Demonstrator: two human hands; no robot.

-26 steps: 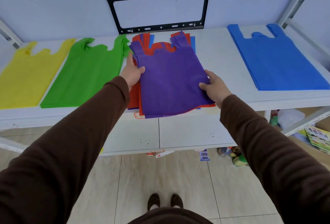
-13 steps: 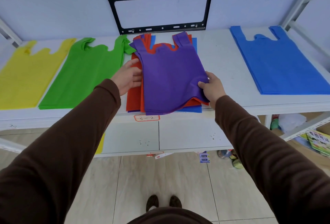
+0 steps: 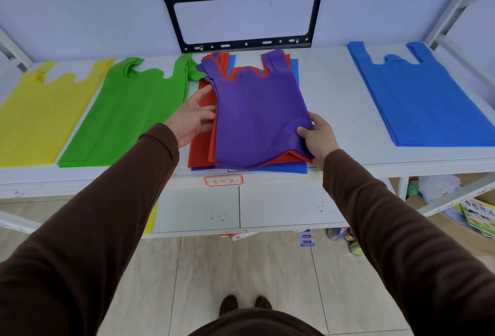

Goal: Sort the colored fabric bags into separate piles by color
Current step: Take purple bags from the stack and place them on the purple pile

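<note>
**Three piles laid out, purple bag in hand**

On the white table (image 3: 334, 100) I pinch the purple bag's (image 3: 257, 110) lower right corner with my right hand (image 3: 317, 137); my left hand (image 3: 192, 116) lies flat, fingers apart, steadying the mixed stack (image 3: 201, 145). Limp, light cloth: I'd grip the edges. How many bags lie underneath is hidden.

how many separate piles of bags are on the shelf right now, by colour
yellow pile: 1
green pile: 1
blue pile: 1
mixed unsorted pile, purple bag on top, red and blue showing under it: 1
total: 4 piles

How many bags lie in each pile cannot be told.
</note>
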